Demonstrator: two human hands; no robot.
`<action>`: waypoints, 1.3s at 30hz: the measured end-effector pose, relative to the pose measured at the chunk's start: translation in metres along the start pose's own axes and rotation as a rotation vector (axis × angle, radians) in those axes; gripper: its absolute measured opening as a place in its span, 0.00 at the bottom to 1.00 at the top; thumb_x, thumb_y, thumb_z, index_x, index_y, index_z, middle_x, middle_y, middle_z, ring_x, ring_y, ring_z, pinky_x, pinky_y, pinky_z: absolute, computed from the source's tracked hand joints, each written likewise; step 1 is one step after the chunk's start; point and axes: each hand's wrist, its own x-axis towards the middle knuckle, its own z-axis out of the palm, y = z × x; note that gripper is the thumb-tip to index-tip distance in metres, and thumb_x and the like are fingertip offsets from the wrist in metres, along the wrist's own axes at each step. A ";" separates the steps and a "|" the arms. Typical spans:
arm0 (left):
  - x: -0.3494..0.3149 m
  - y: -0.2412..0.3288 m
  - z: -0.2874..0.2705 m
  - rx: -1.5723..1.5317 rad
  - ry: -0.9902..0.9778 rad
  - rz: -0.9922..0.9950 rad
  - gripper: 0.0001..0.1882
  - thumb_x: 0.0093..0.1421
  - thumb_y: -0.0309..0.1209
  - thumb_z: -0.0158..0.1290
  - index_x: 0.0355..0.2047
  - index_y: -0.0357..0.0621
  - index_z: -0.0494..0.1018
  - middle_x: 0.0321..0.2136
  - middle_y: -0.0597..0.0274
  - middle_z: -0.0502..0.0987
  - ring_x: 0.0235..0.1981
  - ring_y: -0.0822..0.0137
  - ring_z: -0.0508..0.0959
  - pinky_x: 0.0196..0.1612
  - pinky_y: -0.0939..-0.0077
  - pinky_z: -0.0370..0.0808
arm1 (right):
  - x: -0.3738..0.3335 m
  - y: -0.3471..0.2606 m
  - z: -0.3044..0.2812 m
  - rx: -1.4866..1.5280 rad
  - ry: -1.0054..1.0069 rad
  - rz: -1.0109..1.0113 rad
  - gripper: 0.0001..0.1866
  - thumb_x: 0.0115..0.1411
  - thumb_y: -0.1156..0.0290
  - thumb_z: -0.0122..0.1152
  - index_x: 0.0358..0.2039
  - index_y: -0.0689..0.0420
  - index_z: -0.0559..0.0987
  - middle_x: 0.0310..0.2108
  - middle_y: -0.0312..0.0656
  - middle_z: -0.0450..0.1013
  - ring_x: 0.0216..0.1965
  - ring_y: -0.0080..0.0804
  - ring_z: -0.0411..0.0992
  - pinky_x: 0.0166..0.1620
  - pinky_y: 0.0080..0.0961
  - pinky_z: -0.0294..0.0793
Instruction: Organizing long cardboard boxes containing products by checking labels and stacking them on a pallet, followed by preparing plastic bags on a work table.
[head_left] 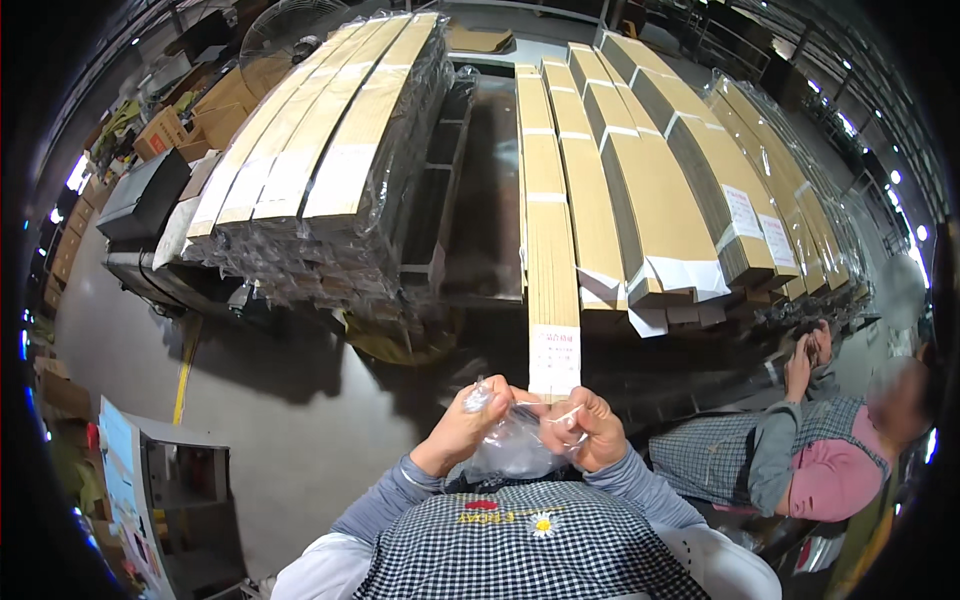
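Observation:
My left hand [467, 424] and my right hand [590, 428] are both closed on a clear plastic bag [515, 447], gathering its edge in front of my checked apron. The bag is bunched up in the left fingers, and a stretch of film runs across to the right ones. Just beyond my hands is the near end of a long, narrow bundle of tan cardboard strips [552, 270], with a white printed label [554, 358] on it. Whether the bag's mouth reaches around that end I cannot tell.
More banded cardboard bundles [650, 190] lie to the right, some under loose white paper [690, 275]. Film-wrapped bundles [345, 165] are stacked at left. A co-worker [800, 450] stands close on my right, hands raised. A grey cabinet [180, 490] stands at lower left.

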 end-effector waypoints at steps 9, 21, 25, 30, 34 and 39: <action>-0.004 0.005 -0.051 0.193 -0.091 -0.160 0.16 0.50 0.27 0.58 0.41 0.37 0.75 0.21 0.67 0.74 0.23 0.73 0.74 0.29 0.81 0.71 | -0.041 -0.035 -0.044 -0.505 -0.012 0.048 0.06 0.58 0.73 0.59 0.27 0.62 0.77 0.21 0.40 0.70 0.22 0.25 0.66 0.28 0.23 0.66; 0.072 -0.021 -0.049 0.648 -0.356 -0.018 0.04 0.60 0.26 0.55 0.31 0.37 0.75 0.28 0.68 0.77 0.33 0.76 0.75 0.38 0.78 0.73 | -0.009 -0.026 -0.097 -1.180 0.377 -0.409 0.06 0.55 0.77 0.51 0.22 0.62 0.69 0.21 0.37 0.66 0.23 0.27 0.65 0.27 0.23 0.64; 0.084 -0.049 -0.070 0.739 -0.356 -0.117 0.07 0.58 0.30 0.59 0.33 0.39 0.77 0.29 0.68 0.78 0.33 0.76 0.75 0.41 0.77 0.73 | 0.002 -0.005 -0.129 -1.573 0.551 -0.623 0.01 0.57 0.80 0.53 0.29 0.61 0.72 0.27 0.46 0.72 0.30 0.33 0.71 0.35 0.29 0.72; 0.110 -0.070 -0.081 0.847 0.055 0.204 0.08 0.63 0.28 0.49 0.32 0.38 0.77 0.29 0.66 0.79 0.32 0.74 0.75 0.40 0.76 0.73 | 0.028 -0.001 -0.157 -1.509 0.679 -0.637 0.04 0.59 0.79 0.52 0.34 0.61 0.74 0.28 0.45 0.73 0.30 0.33 0.73 0.36 0.30 0.73; 0.122 -0.057 -0.058 0.578 0.209 0.171 0.11 0.65 0.31 0.47 0.30 0.37 0.74 0.26 0.67 0.76 0.30 0.75 0.71 0.36 0.79 0.70 | 0.045 -0.009 -0.142 -1.446 0.861 -0.604 0.04 0.61 0.76 0.51 0.35 0.62 0.74 0.28 0.46 0.74 0.31 0.35 0.76 0.36 0.30 0.73; 0.108 -0.044 -0.066 0.788 -0.028 0.099 0.10 0.65 0.32 0.48 0.30 0.39 0.74 0.25 0.68 0.75 0.28 0.75 0.72 0.35 0.77 0.71 | 0.019 -0.014 -0.130 -1.700 0.756 -0.433 0.03 0.60 0.73 0.52 0.32 0.57 0.73 0.32 0.49 0.73 0.36 0.50 0.74 0.39 0.40 0.73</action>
